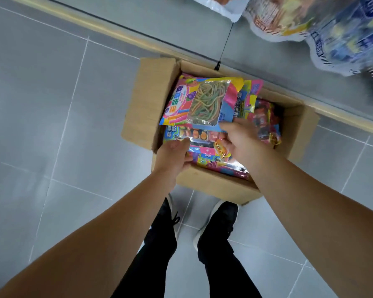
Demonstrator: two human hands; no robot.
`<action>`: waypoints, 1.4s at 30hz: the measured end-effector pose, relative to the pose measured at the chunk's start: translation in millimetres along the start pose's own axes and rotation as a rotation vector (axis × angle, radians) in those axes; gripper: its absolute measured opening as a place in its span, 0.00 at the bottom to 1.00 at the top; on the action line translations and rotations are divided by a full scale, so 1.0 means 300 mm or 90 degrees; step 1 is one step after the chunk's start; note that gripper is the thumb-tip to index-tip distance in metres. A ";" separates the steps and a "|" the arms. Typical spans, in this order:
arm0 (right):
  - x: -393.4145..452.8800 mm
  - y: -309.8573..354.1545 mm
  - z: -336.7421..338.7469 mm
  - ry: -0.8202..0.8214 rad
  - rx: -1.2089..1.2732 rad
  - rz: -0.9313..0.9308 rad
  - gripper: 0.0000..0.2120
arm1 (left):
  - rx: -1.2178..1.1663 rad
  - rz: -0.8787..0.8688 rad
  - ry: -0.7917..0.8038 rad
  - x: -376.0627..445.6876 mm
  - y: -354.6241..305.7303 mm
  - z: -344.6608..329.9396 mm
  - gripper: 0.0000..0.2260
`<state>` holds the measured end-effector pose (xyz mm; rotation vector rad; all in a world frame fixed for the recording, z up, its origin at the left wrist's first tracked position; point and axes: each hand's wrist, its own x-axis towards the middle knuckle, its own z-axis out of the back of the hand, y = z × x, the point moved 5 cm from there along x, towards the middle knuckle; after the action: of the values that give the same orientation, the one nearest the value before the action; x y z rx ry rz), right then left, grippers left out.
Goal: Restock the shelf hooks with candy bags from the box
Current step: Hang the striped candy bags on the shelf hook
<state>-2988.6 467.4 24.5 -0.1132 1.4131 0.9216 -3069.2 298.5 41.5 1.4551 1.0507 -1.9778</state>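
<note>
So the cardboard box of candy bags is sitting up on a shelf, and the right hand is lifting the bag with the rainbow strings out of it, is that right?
Not quite. The head view shows the cardboard box sitting on the tiled floor, by the person's shoes, not up on a shelf. The rest holds: the right hand is lifting the rainbow-string bag from it.
</note>
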 end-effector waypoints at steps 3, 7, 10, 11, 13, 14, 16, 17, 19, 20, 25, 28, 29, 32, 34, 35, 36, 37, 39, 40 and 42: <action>-0.103 -0.056 -0.030 0.129 0.097 -0.086 0.10 | -0.154 0.068 0.046 -0.004 0.003 -0.030 0.12; -0.184 -0.119 -0.016 0.243 0.105 -0.123 0.09 | -0.371 0.092 0.082 0.006 -0.013 -0.054 0.19; -0.207 -0.148 -0.003 0.273 0.070 -0.107 0.08 | -0.419 0.063 0.059 0.020 -0.022 -0.050 0.12; -0.216 -0.156 0.005 0.281 0.045 -0.106 0.07 | -0.398 0.044 0.056 0.022 -0.018 -0.047 0.11; -0.233 -0.178 0.029 0.303 0.018 -0.125 0.04 | -0.354 -0.015 0.080 0.015 -0.009 -0.036 0.14; -0.232 -0.189 0.050 0.301 0.030 -0.145 0.03 | -0.331 -0.042 0.093 0.009 -0.009 -0.029 0.17; -0.239 -0.202 0.098 0.255 0.103 -0.175 0.05 | -0.263 -0.088 0.113 -0.028 -0.013 0.003 0.23; -0.235 -0.203 0.122 0.213 0.131 -0.170 0.08 | -0.233 -0.105 0.129 -0.051 -0.019 0.020 0.23; -0.229 -0.190 0.163 0.124 0.080 -0.101 0.14 | -0.179 -0.150 0.171 -0.092 -0.035 0.054 0.21; -0.226 -0.174 0.175 0.085 0.027 -0.050 0.16 | -0.158 -0.166 0.202 -0.100 -0.041 0.065 0.22; -0.280 -0.091 0.133 0.129 -0.061 0.098 0.03 | -0.083 -0.193 0.314 -0.179 -0.054 0.075 0.28; -0.355 -0.069 0.132 0.109 -0.064 0.141 0.04 | -0.052 -0.201 0.302 -0.250 -0.065 0.091 0.24; -0.388 -0.064 0.134 0.103 -0.065 0.152 0.07 | -0.045 -0.207 0.298 -0.277 -0.070 0.097 0.23; -0.517 -0.037 0.164 0.080 -0.035 0.155 0.06 | -0.022 -0.209 0.287 -0.399 -0.093 0.122 0.19; -0.606 -0.009 0.187 0.080 0.002 0.152 0.06 | -0.014 -0.212 0.291 -0.483 -0.116 0.133 0.19; -0.647 0.006 0.204 0.074 0.014 0.155 0.09 | -0.004 -0.211 0.287 -0.517 -0.126 0.140 0.20; -0.716 0.045 0.233 0.066 0.024 0.160 0.12 | 0.012 -0.217 0.295 -0.579 -0.154 0.140 0.21; -0.774 0.070 0.257 0.063 0.035 0.166 0.12 | 0.029 -0.227 0.300 -0.635 -0.176 0.141 0.21; -0.892 0.119 0.303 0.058 0.065 0.181 0.09 | 0.059 -0.241 0.319 -0.749 -0.216 0.132 0.20; -0.948 0.132 0.327 0.054 0.080 0.180 0.10 | 0.073 -0.244 0.326 -0.808 -0.229 0.128 0.20; -1.075 0.171 0.394 0.028 0.110 0.186 0.17 | 0.103 -0.273 0.334 -0.958 -0.278 0.110 0.19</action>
<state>-2889.3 415.3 353.1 0.2092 1.5695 1.0338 -3055.4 302.0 342.3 2.0472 1.5604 -2.0425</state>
